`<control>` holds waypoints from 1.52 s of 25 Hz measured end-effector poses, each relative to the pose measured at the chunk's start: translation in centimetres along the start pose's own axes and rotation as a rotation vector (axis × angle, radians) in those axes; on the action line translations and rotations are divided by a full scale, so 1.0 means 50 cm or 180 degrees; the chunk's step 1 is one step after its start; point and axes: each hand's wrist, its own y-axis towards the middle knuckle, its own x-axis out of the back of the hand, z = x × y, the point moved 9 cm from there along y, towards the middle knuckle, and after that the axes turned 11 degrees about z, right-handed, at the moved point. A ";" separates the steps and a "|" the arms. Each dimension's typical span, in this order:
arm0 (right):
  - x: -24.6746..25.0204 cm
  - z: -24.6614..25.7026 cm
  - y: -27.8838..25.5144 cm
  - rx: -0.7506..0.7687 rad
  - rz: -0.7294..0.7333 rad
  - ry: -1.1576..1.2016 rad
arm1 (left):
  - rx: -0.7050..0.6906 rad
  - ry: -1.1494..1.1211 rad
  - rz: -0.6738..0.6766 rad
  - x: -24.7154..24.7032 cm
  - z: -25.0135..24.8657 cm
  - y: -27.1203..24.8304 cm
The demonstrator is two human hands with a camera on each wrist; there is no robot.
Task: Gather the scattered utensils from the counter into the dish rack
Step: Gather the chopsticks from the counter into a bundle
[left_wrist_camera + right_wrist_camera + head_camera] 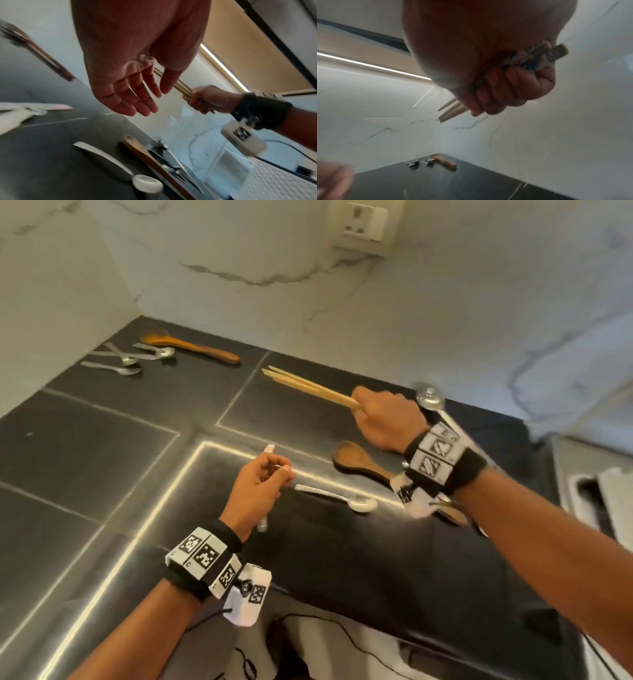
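A dark tiled surface [102, 446] meets a marbled white wall. The right grip [387, 419] is closed round a bundle of chopsticks [308, 386] held above the surface, while the left grip [130, 86] hangs with fingers loose and nothing in it. Below the grips lie a metal spoon [346, 499] and a wooden spoon [359, 462]. Forks [120, 364] and a wooden spatula [191, 347] lie in the far corner, and the white perforated dish rack [278, 180] is at the right edge.
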 end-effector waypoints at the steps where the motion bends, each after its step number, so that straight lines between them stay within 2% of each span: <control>1: 0.029 -0.048 -0.027 -0.0119 -0.0060 -0.0040 | -0.0071 0.0104 0.0155 -0.063 -0.015 -0.001; 4: 0.125 -0.156 -0.090 -0.0408 -0.0007 -0.0182 | -0.0369 0.0414 0.0575 -0.246 -0.078 -0.017; 6: 0.196 -0.230 -0.169 -0.0551 -0.0016 -0.0349 | -0.0626 0.0663 0.0883 -0.393 -0.128 -0.044; 8: 0.261 -0.324 -0.291 -0.0737 -0.0134 -0.0477 | -0.0963 0.0811 0.1177 -0.559 -0.183 -0.091; 11: 0.331 -0.450 -0.479 -0.0919 -0.0299 -0.0495 | -0.1501 0.0895 0.1398 -0.768 -0.265 -0.170; 14: 0.363 -0.587 -0.663 -0.1152 -0.0378 -0.0510 | -0.1962 0.1008 0.1546 -0.927 -0.325 -0.251; 17: 0.355 -0.754 -0.852 -0.1536 -0.0286 -0.0350 | -0.2428 0.1407 0.1693 -1.052 -0.359 -0.314; 21: 0.308 -0.934 -1.043 -0.2024 -0.0065 -0.0039 | -0.2922 0.1998 0.1661 -1.147 -0.386 -0.339; 25: 0.229 -1.053 -1.137 -0.2330 0.0287 0.0435 | -0.3001 0.2581 0.1689 -1.229 -0.373 -0.312; 32: 0.142 -1.206 -1.105 -0.2476 0.1096 0.0868 | -0.2976 0.3178 0.1432 -1.286 -0.345 -0.255; 36: 0.084 -1.229 -1.085 -0.2424 0.1892 0.0558 | -0.3210 0.3363 0.1429 -1.305 -0.332 -0.245; 38: 0.074 -1.226 -1.074 -0.2446 0.2055 0.0350 | -0.3326 0.3463 0.1412 -1.309 -0.328 -0.247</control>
